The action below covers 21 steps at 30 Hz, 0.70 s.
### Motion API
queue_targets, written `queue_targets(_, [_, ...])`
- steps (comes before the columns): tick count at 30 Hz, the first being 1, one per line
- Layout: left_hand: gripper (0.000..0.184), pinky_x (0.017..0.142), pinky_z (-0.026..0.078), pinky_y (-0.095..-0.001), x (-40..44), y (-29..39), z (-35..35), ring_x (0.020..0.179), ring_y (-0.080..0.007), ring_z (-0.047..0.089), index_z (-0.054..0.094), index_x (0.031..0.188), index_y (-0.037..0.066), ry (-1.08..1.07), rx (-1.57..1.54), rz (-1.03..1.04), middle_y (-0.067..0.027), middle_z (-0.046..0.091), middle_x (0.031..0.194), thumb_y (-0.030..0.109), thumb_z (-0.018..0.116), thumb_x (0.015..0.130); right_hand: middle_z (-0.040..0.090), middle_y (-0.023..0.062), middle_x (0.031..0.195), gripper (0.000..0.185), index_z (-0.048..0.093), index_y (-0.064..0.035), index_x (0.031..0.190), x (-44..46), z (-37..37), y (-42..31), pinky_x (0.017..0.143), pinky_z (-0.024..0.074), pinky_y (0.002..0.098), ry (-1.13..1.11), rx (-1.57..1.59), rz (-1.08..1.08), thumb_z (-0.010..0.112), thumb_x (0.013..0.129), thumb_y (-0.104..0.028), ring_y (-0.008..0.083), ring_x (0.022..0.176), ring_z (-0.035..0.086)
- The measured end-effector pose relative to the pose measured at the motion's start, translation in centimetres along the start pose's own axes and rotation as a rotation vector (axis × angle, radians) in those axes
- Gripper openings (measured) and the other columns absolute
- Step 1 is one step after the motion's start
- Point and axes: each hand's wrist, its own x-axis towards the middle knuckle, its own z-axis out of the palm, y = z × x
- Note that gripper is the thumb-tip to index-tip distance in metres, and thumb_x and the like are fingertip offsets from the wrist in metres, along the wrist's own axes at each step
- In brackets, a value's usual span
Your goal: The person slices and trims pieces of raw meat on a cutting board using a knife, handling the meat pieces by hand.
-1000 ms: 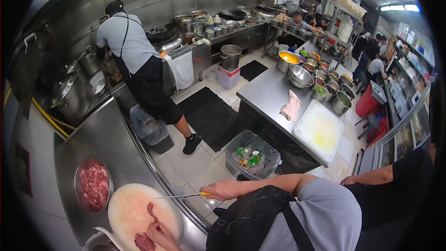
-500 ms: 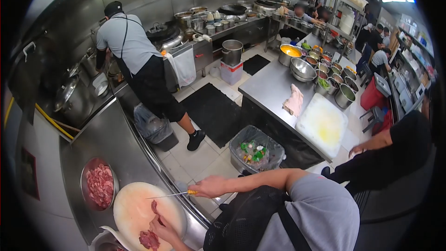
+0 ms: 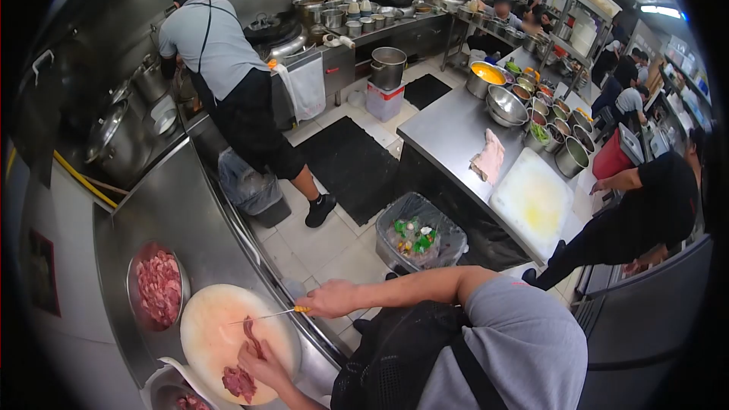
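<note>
My right hand (image 3: 332, 300) is closed round the yellow handle of a thin-bladed knife (image 3: 266, 316). The blade reaches over a round white cutting board (image 3: 201, 334), its tip beside a strip of raw red meat (image 3: 251, 334). My left hand (image 3: 266, 368) pinches the lower end of that strip against the board. Just below those fingers lies a larger piece of raw meat (image 3: 238, 384). Beyond the board, a metal bowl (image 3: 182, 277) holds many cut meat pieces (image 3: 158, 292). A second container (image 3: 161, 386) with meat touches the near side of the board.
A lined waste bin (image 3: 460, 247) stands behind my right arm. Across the aisle, a steel table (image 3: 448, 125) bears a white board (image 3: 524, 205), a pale piece of meat (image 3: 490, 156) and several pots. One co-worker (image 3: 220, 53) is at the stove; another (image 3: 645, 205) stands at right.
The view has shifted slightly. The knife stays in my right hand and my left hand still pinches the meat strip. At right, the co-worker in black has changed posture, arms now farther apart.
</note>
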Motion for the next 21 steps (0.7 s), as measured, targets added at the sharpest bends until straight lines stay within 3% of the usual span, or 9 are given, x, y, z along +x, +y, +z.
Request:
queue_targets(3, [0.02, 0.092, 0.05, -0.0482, 2.3, -0.2, 1.9, 0.101, -0.0386, 0.064, 0.075, 0.114, 0.0, -0.089, -0.058, -0.083, -0.0182, 0.072, 0.11, 0.013, 0.073, 0.099, 0.076, 0.0201, 0.1, 0.035, 0.057, -0.0121, 0.128, -0.3, -0.8, -0.1, 0.082, 0.0593, 0.0601, 0.031, 0.051, 0.008, 0.061, 0.108, -0.041, 0.0485, 0.093, 0.076])
queue_targets(5, [0.023, 0.093, 0.051, -0.0471, 3.6, -1.4, 3.4, 0.104, -0.0367, 0.066, 0.075, 0.12, 0.002, -0.126, -0.1, 0.089, -0.0174, 0.075, 0.115, 0.011, 0.071, 0.1, 0.076, 0.0205, 0.099, 0.035, 0.056, -0.0112, 0.127, -0.2, -0.7, 0.2, 0.082, 0.0591, 0.0606, 0.048, 0.064, 0.005, 0.062, 0.108, -0.04, 0.0489, 0.093, 0.075])
queue_targets(9, [0.022, 0.093, 0.052, -0.0488, 2.8, -0.7, 2.3, 0.106, -0.0364, 0.068, 0.075, 0.12, 0.0, -0.142, -0.089, 0.115, -0.0177, 0.076, 0.115, 0.009, 0.069, 0.101, 0.075, 0.0203, 0.097, 0.035, 0.056, -0.0105, 0.126, -0.4, -0.4, 0.8, 0.08, 0.0587, 0.0608, 0.074, 0.067, 0.001, 0.063, 0.107, -0.039, 0.0485, 0.092, 0.075])
queue_targets(11, [0.021, 0.095, 0.052, -0.0473, 0.9, -0.5, 1.6, 0.105, -0.037, 0.069, 0.076, 0.116, -0.002, -0.054, -0.07, -0.083, -0.0174, 0.076, 0.116, 0.005, 0.066, 0.1, 0.076, 0.0204, 0.098, 0.034, 0.056, -0.011, 0.126, -0.3, -0.6, 0.8, 0.078, 0.0583, 0.0606, 0.075, 0.101, -0.024, 0.063, 0.107, -0.038, 0.0478, 0.091, 0.075])
queue_targets(12, [0.021, 0.095, 0.052, -0.0473, 0.2, -1.0, 1.4, 0.105, -0.037, 0.069, 0.076, 0.116, -0.002, -0.059, -0.066, -0.087, -0.0174, 0.076, 0.116, 0.005, 0.066, 0.1, 0.076, 0.0204, 0.098, 0.034, 0.056, -0.011, 0.126, -0.1, -0.6, 0.8, 0.078, 0.0583, 0.0606, 0.07, 0.106, -0.024, 0.063, 0.107, -0.038, 0.0478, 0.091, 0.075])
queue_targets(18, [0.015, 0.09, 0.052, -0.0507, -2.3, -2.7, -0.2, 0.099, -0.0419, 0.067, 0.073, 0.111, -0.003, -0.069, -0.005, -0.017, -0.0193, 0.074, 0.106, 0.008, 0.068, 0.101, 0.076, 0.0205, 0.097, 0.034, 0.057, -0.0128, 0.128, 1.2, -0.2, 0.4, 0.076, 0.0582, 0.0604, 0.036, 0.073, -0.101, 0.065, 0.106, -0.037, 0.0467, 0.091, 0.076])
queue_targets(21, [0.02, 0.09, 0.054, -0.0503, -3.7, -3.9, -0.5, 0.097, -0.0405, 0.069, 0.075, 0.112, -0.004, -0.043, -0.061, 0.033, -0.021, 0.075, 0.103, 0.012, 0.068, 0.101, 0.077, 0.0194, 0.098, 0.037, 0.057, -0.0135, 0.132, 2.0, -0.8, 0.4, 0.079, 0.0591, 0.059, -0.024, 0.076, -0.001, 0.065, 0.105, -0.038, 0.0445, 0.093, 0.077])
